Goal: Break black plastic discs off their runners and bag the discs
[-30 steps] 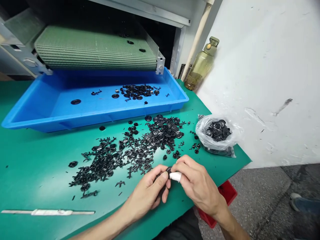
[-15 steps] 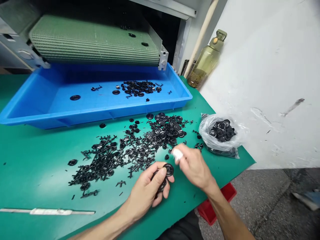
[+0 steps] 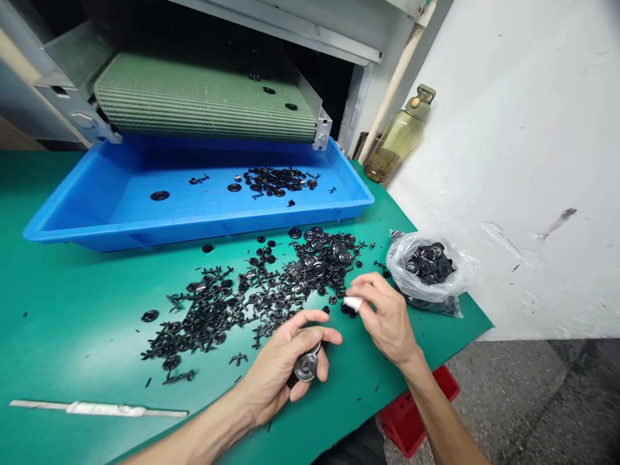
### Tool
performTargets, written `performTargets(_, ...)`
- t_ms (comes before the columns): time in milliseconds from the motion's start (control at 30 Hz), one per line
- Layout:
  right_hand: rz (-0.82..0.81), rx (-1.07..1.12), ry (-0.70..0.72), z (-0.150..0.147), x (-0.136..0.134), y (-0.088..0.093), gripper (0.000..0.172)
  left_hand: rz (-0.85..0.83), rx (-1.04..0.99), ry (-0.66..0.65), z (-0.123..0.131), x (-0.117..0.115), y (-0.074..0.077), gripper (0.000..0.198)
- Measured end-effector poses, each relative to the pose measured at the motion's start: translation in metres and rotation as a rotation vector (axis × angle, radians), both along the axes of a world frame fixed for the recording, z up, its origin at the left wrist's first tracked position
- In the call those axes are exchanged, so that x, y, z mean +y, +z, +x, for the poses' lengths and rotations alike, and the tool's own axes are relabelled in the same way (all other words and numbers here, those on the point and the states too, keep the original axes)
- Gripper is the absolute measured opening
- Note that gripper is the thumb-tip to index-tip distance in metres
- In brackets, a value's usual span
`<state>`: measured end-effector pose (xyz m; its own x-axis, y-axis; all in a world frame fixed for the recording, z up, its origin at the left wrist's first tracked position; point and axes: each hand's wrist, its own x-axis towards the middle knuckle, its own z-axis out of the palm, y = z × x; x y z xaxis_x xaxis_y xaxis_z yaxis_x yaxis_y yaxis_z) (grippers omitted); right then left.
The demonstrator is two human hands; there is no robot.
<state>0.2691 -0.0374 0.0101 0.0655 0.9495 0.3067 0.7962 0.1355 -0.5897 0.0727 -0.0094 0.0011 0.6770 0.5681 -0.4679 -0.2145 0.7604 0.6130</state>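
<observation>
My left hand (image 3: 290, 355) is curled round several black round plastic discs (image 3: 306, 367) in its palm, with the index finger and thumb apart. To its right, my right hand (image 3: 385, 316) hovers low over the table, fingers bent and spread, holding nothing visible. A white wrap (image 3: 352, 302) covers one of its fingertips. Right beneath that fingertip lie small black pieces (image 3: 347, 311). In front of both hands spreads a heap of black plastic parts (image 3: 271, 287), discs mixed with thin branched sprues. Right of the right hand stands a clear plastic bag (image 3: 397, 258) filled with black discs (image 3: 429, 263).
Behind the heap, a blue tray (image 3: 194, 239) holding loose black parts sits under a green conveyor belt (image 3: 203, 97). A greenish bottle (image 3: 397, 139) leans by the white wall. A white-handled blade-like tool (image 3: 104, 409) lies front left. A red bin (image 3: 407, 420) is below the table edge.
The disc at my left fingertips now sits lower in the hand, and the index finger has lifted away. My right hand's fingers have spread; small black pieces now show beneath them. The view has shifted slightly.
</observation>
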Motion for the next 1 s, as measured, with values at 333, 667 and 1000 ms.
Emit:
performTargets(333,-0.108,0.348,0.150,-0.033,-0.039,0.014,0.022,0.199,0.133,-0.190,0.001,-0.009,0.002,0.033)
performTargets(667,-0.448,0.365,0.256,-0.015,-0.026,0.024,0.027,0.482,0.266,-0.249,-0.001,-0.014,-0.002,0.037)
performTargets(1000,-0.200,0.026,-0.123,0.004,0.022,0.008,0.028,0.033,0.069,-0.036,0.001,-0.006,0.000,0.035)
